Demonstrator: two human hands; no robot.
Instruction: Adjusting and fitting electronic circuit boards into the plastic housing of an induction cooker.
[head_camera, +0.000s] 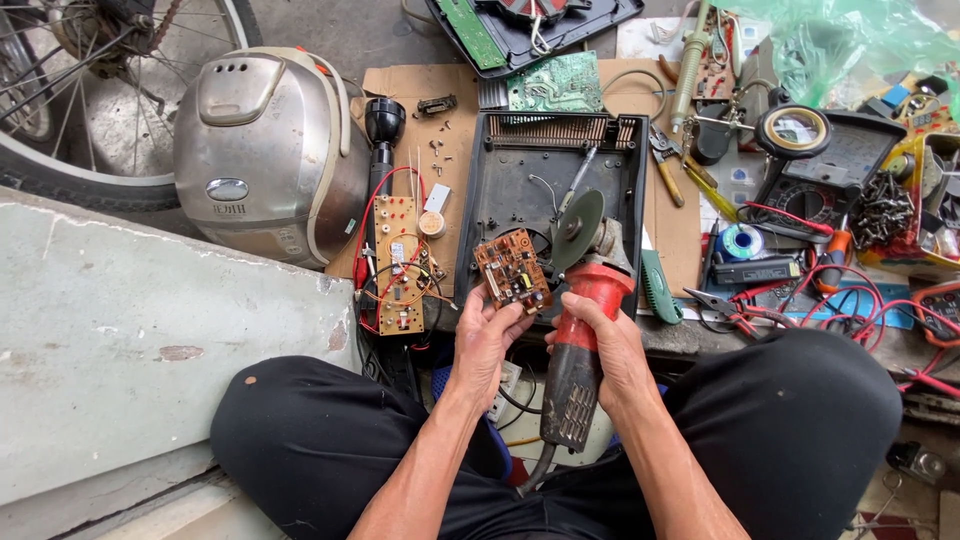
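Across the bottom of the frame sit the person's two legs in black trousers, knees spread to lower left and lower right, with both forearms rising from bottom centre toward the middle. At the upper left stand one bicycle wheel (95, 90) and, just right of it, one silver rice cooker (265, 150) lying against the edge of a sheet of cardboard (680, 240). On that cardboard, in the upper centre, lies one open black appliance housing (500, 190), with one green circuit board (553, 85) above it.

The right hand (605, 345), at centre, is wrapped closed around the red-and-black body of one angle grinder (580, 340), fingers curled over the top, the tool pointing up the frame with its grey disc (577, 228) tilted on edge over the housing. The left hand (487, 335), just left of it, is turned palm-up, thumb and fingertips pinching the lower edge of one small orange circuit board (512, 270), held tilted and just beside the disc; whether they touch cannot be told.

Left of the hands lies a second orange board (400, 265) with red wires, next to one black torch (382, 135). At the upper right are one round magnifier (795, 130) and one multimeter (810, 195).
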